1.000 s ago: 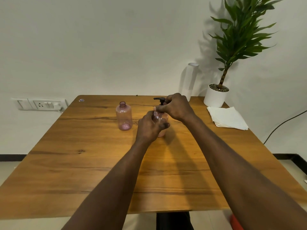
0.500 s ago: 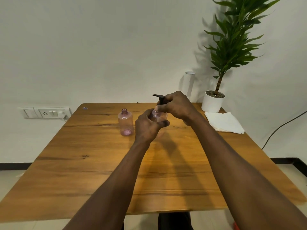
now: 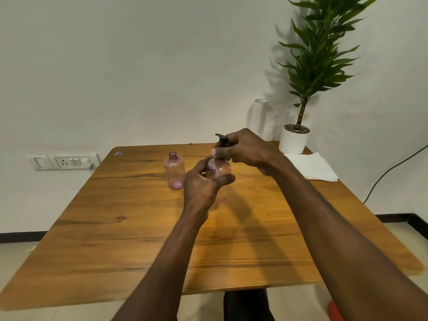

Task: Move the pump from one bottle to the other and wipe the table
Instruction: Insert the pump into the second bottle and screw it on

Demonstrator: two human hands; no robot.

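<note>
Left hand (image 3: 203, 186) gripped pumped bottle (image 3: 218, 169) mid-table (image 3: 115, 228), right hand (image 3: 245, 150) curled round black pump (image 3: 221, 140); open bottle (image 3: 174, 170) stood just left, toward far edge.

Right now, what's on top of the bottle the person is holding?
A black pump sits on top of the held bottle. The right hand grips its collar and the left hand holds the bottle, so the join and anything inside are hidden.
</note>
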